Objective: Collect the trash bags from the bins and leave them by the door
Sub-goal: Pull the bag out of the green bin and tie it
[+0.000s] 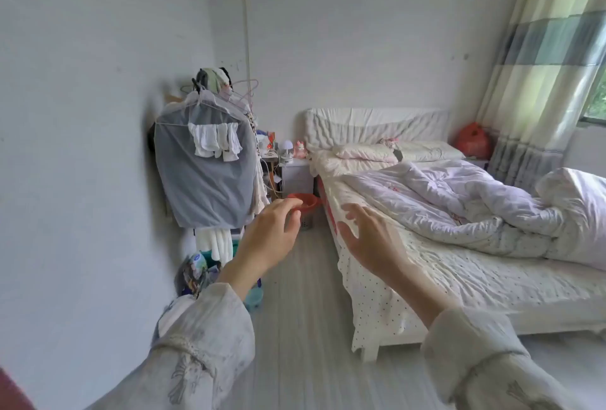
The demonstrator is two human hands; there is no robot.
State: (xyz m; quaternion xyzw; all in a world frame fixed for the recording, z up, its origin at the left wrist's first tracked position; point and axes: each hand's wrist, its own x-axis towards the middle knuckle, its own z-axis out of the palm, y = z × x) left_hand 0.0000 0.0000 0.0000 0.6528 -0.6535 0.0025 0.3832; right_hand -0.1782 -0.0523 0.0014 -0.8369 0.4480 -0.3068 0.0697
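A small grey mesh bin lined with a red trash bag stands on the floor between the bed and the clothes rack, far ahead of me. My left hand is raised in front of it with fingers loosely curled and holds nothing. My right hand hovers beside it, fingers spread, empty, over the bed's near corner. Both arms wear pale sleeves. A tied red bag sits at the far right of the bed head, by the curtain.
A bed with a rumpled white duvet fills the right side. A clothes rack with hanging garments stands against the left wall, bags and a basin at its foot. A white nightstand is behind the bin. A floor strip runs between.
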